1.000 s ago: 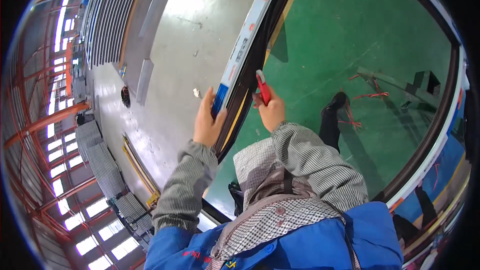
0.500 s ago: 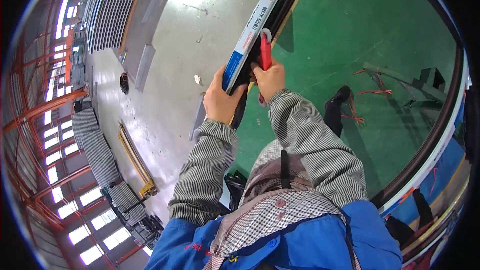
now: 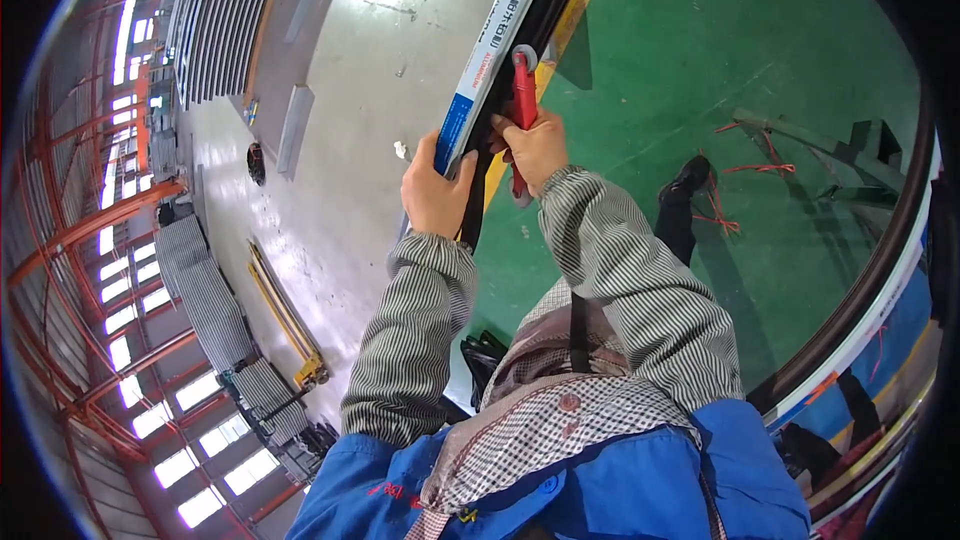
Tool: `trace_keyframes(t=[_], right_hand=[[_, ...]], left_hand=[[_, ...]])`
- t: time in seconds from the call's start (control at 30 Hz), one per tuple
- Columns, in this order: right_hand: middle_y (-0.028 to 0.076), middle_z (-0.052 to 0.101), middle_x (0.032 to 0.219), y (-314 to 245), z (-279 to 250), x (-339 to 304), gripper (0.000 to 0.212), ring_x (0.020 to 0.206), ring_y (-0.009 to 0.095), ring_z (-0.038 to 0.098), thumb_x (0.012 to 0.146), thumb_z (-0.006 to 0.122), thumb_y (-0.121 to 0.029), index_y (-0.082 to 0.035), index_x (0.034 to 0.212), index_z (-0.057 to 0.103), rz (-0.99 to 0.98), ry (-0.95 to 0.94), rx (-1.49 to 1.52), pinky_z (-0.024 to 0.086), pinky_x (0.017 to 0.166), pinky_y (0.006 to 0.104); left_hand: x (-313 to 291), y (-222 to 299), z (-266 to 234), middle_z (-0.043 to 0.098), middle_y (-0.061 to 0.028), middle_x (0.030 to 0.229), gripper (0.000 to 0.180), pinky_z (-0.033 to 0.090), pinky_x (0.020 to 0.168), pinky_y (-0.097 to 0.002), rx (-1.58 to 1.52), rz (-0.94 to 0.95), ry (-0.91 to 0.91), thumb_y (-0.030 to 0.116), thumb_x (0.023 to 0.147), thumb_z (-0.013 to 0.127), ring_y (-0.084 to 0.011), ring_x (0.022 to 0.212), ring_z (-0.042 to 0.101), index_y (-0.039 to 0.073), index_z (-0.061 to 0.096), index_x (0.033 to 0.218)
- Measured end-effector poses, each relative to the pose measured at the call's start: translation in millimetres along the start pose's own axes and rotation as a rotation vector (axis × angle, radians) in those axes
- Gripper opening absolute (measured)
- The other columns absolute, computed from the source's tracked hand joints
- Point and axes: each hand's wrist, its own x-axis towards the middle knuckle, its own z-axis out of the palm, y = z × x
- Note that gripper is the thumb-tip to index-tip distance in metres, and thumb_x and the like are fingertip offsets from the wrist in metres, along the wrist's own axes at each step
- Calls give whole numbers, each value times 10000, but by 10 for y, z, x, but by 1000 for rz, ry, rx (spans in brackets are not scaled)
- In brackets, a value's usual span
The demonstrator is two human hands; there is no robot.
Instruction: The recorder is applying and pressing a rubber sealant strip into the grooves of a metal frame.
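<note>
A long dark frame profile [image 3: 541,32] with white and blue protective film [image 3: 500,38] on its outer side runs from my hands up to the top of the view. My left hand [image 3: 436,184] is closed round its near end, fingers over the blue film and thumb on the inner side. In my right hand [image 3: 538,148] is a red-handled roller [image 3: 524,92], held close along the inner side of the profile. Its pale wheel points away from me, and a second wheel shows below my hand. Whether the far wheel touches the profile I cannot tell.
Another dark profile [image 3: 868,296] curves along the right side. On the green floor are a dark shoe [image 3: 688,178], red cords [image 3: 760,169] and a metal stand [image 3: 830,152]. Stacked profiles [image 3: 228,25] lie far left, with a yellow bar [image 3: 285,315] nearer.
Both hands have shifted slightly left, with the roller moving left and a little away from me. The profile has shifted slightly left in view. Both grips remain.
</note>
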Motion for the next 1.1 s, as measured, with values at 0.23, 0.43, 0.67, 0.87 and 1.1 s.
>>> trace_keyframes(t=[0.23, 0.43, 0.67, 0.87, 1.1], right_hand=[[150, 619, 658, 103, 76, -8, 162, 550, 276, 632, 774, 648, -108, 35, 823, 588, -162, 125, -238, 493, 523, 365], [142, 594, 621, 199, 170, -46, 175, 514, 241, 590, 744, 640, -112, 20, 843, 580, -296, 271, -423, 459, 516, 365], [174, 613, 690, 177, -3, -252, 224, 658, 315, 635, 778, 670, -169, 12, 884, 593, -351, 134, -854, 481, 586, 405], [6, 592, 671, 36, -224, -437, 135, 530, 89, 548, 822, 670, -138, -34, 878, 605, 142, -181, -49, 392, 445, 228], [38, 616, 697, 325, 25, -325, 169, 535, 113, 585, 811, 660, -117, -15, 914, 573, -85, 77, -268, 410, 446, 251]], left_hand=[[13, 21, 33, 638, -187, 939, 438, 481, 762, -402, 86, 11, 22, 235, 745, 698, -355, 883, 617, 48, 545, 1110], [-4, -20, -55, 621, -194, 978, 505, 469, 806, -396, 16, 6, -35, 212, 732, 707, -360, 933, 600, 30, 517, 1163], [-987, -565, -200, 555, -194, 1132, 472, 415, 914, -401, 103, 211, 30, 85, 746, 672, -346, 1081, 515, 11, 520, 1186], [-1516, -748, -299, 600, -175, 1078, 369, 448, 858, -402, 122, 10, -122, 175, 834, 614, -353, 997, 572, 24, 554, 1165], [-1338, -656, -204, 635, -211, 908, 239, 475, 720, -414, 189, -9, 24, 172, 873, 570, -380, 844, 610, -15, 597, 1020]])
